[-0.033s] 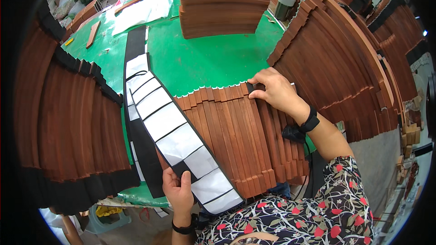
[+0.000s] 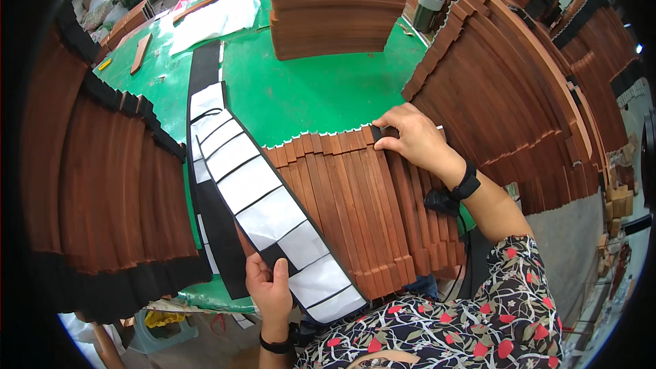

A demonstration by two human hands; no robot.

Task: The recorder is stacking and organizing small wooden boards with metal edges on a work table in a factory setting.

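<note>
My left hand (image 2: 272, 294) is closed on the edge of a long black strip with white backing squares (image 2: 254, 188), its thumb beside a bare black square. The strip lies slanting across a row of brown wooden slats (image 2: 345, 205). At the far end of one slat, the thumb and fingers of my right hand (image 2: 413, 133) are closed on a small black piece (image 2: 376, 134). White edging shows along the far ends of the slats to its left. A second black strip (image 2: 222, 232) lies partly under the first.
Stacks of wooden slats stand to the left (image 2: 116, 184), right (image 2: 512, 82) and back (image 2: 338, 10) of the green table (image 2: 307, 89). A dark bottle (image 2: 432, 0) stands at the back right. White sheets (image 2: 217, 24) lie at the back left. A black device with a cable (image 2: 443, 201) sits by my right wrist.
</note>
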